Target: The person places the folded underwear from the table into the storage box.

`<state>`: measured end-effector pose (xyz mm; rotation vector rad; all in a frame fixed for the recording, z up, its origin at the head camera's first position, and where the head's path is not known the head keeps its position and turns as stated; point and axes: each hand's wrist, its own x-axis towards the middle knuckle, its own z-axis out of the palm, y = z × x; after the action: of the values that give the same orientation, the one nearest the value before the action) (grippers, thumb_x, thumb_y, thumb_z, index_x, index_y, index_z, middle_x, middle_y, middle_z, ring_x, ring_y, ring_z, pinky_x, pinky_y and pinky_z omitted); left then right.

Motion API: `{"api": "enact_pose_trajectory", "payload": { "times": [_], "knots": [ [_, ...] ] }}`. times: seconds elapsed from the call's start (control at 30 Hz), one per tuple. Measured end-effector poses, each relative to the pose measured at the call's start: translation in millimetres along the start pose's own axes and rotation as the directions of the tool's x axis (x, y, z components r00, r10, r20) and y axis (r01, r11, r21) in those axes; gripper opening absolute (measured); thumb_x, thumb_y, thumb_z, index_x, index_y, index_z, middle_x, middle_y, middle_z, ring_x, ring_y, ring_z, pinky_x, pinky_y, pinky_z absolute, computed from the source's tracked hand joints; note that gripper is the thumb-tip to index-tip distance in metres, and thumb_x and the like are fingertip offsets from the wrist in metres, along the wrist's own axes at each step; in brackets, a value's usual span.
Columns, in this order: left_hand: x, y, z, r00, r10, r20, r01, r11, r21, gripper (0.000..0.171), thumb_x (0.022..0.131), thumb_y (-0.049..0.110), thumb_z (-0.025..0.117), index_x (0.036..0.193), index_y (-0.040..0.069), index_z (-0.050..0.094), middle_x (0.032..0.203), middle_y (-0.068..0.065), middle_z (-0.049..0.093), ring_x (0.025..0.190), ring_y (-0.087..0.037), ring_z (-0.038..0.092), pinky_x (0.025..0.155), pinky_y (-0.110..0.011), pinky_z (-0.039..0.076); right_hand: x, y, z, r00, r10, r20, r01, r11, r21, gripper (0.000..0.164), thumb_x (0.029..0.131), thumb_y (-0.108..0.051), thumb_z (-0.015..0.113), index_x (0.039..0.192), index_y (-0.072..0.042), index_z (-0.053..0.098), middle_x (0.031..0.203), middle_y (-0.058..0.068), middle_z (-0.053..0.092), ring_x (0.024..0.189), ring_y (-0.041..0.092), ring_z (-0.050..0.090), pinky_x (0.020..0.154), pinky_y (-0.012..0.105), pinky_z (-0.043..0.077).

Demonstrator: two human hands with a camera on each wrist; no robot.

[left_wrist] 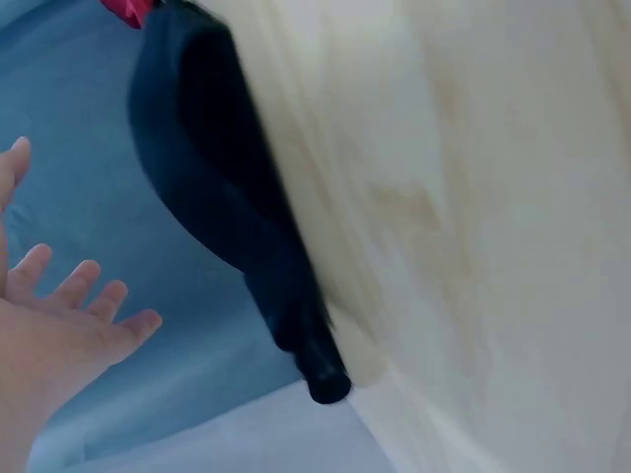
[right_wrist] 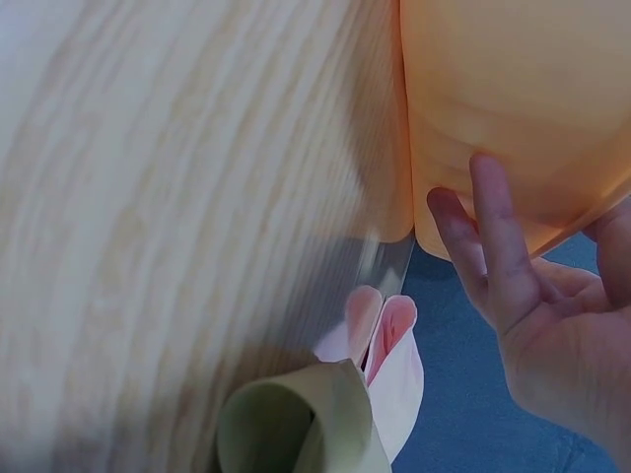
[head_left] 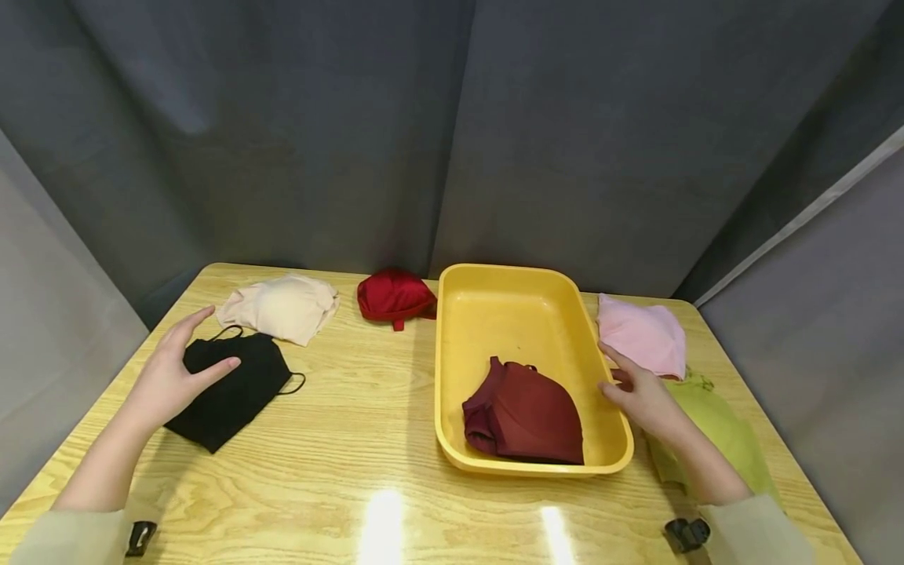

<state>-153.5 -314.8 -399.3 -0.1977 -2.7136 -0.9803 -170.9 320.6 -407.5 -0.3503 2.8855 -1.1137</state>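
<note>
Hovering well to the left of the yellow bin (head_left: 494,314), the left hand (head_left: 169,377) has thumb and fingers parted wide, nothing in its grasp, and the black garment (head_left: 240,388) is right there for it! That cloth lies left of the bin too, below the hand and on its bin-ward side, with the thumb crossing above it in the head view. The left wrist view shows a clear gap between fingers and fabric.

Here's the relation that matters, I'd judge: the long axis runs aslant, strap end tilted toward the bin, hem pointing away, and the left hand is plainly the nearer one.

Over at the bin's right rim, the right hand (head_left: 646,400) has its fingers loosely extended by the wall (whether they press on it, I cannot tell), not visibly wrapped around anything. Inside the bin, at the near end, sits a maroon garment (head_left: 537,416).

Round the bin we go: red garment (head_left: 395,296) just off its far left corner, cream garment (head_left: 289,306) farther left, pink garment (head_left: 639,333) on its right, green garment (head_left: 720,439) nearer on that same side, partly under the right forearm.
</note>
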Motion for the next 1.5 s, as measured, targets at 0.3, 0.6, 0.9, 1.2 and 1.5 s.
{"api": "enact_pose_trajectory", "payload": {
  "times": [0.3,0.6,0.9,1.2,1.5],
  "knots": [
    [8.5,-27.5,-9.1,0.994,-0.003,0.105,0.001,1.000,0.015,0.085,0.084,0.030,0.072,0.148,0.004,0.023,0.139,-0.034,0.036,0.125,-0.056,0.031,0.094,-0.070,0.026,-1,1,1,1.000,0.010,0.008,-0.010,1.000,0.012,0.063,0.093,-0.016,0.058,0.148,-0.005,0.029,0.137,0.034,0.041,0.118,0.049,0.048,0.085,0.048,0.052],
    [20.1,-44.4,-20.7,0.965,-0.096,0.244,0.065,0.989,0.130,0.086,0.084,0.041,0.070,0.144,-0.002,0.027,0.136,-0.034,0.039,0.121,-0.054,0.037,0.090,-0.067,0.034,0,1,0,1.000,0.019,0.012,-0.019,1.000,-0.003,0.063,0.093,-0.015,0.058,0.148,-0.005,0.028,0.134,0.034,0.044,0.118,0.048,0.048,0.085,0.049,0.052],
    [30.2,-62.5,-22.2,0.892,-0.200,0.405,0.129,0.972,0.195,0.090,0.085,0.050,0.064,0.144,-0.005,0.024,0.134,-0.040,0.037,0.118,-0.056,0.039,0.090,-0.064,0.039,2,0,-1,1.000,0.012,0.016,-0.011,1.000,-0.009,0.063,0.093,-0.014,0.058,0.148,-0.004,0.028,0.133,0.034,0.045,0.117,0.048,0.049,0.084,0.048,0.052],
    [38.1,-68.3,-19.0,0.851,-0.247,0.463,0.147,0.959,0.243,0.096,0.084,0.052,0.064,0.143,-0.010,0.021,0.129,-0.044,0.038,0.116,-0.056,0.041,0.089,-0.061,0.041,1,-1,-1,1.000,0.009,0.009,-0.009,1.000,-0.017,0.063,0.092,-0.013,0.058,0.148,-0.004,0.029,0.132,0.034,0.046,0.115,0.047,0.051,0.083,0.046,0.053],
    [42.6,-57.7,-19.8,0.831,-0.231,0.505,0.144,0.968,0.206,0.098,0.083,0.048,0.066,0.142,-0.014,0.018,0.128,-0.046,0.037,0.116,-0.056,0.040,0.090,-0.061,0.041,0,-2,-1,1.000,0.012,0.010,-0.012,1.000,-0.011,0.063,0.093,-0.014,0.057,0.148,-0.004,0.028,0.137,0.034,0.041,0.117,0.048,0.049,0.085,0.051,0.051]
  ]
}}
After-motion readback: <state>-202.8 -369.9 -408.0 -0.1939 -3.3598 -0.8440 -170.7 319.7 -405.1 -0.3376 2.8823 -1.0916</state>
